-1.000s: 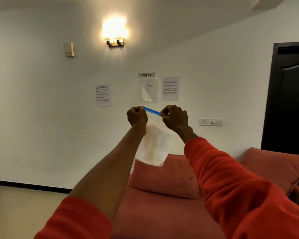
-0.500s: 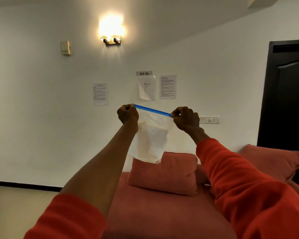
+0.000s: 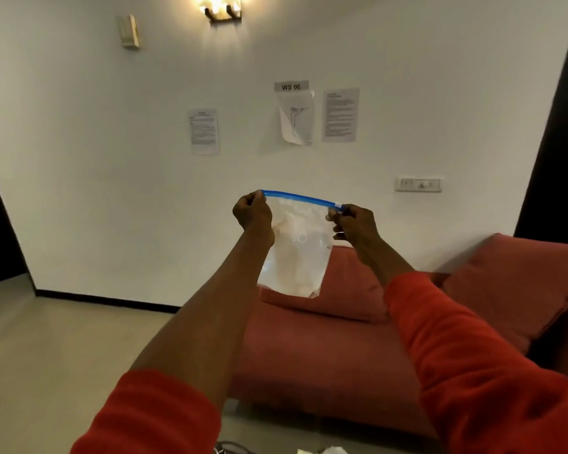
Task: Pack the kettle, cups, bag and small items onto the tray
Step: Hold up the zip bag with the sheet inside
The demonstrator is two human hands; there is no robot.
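Observation:
A clear plastic zip bag [image 3: 295,257] with a blue seal strip hangs in the air in front of me, pale small items showing through it. My left hand [image 3: 253,214] pinches the left end of the strip. My right hand [image 3: 353,224] pinches its right end, so the strip is stretched between both hands. The kettle, the cups and the tray are out of sight.
A red sofa [image 3: 325,362] with cushions [image 3: 518,283] stands below the bag against the white wall. Papers [image 3: 340,114] and a switch plate [image 3: 418,184] are on the wall. A dark door [image 3: 561,142] is at right. Bits of white objects [image 3: 328,450] show at the bottom edge.
My hands have drawn apart along the blue strip, my right hand sliding right. The bag hangs lower in view now, and my head has tilted down.

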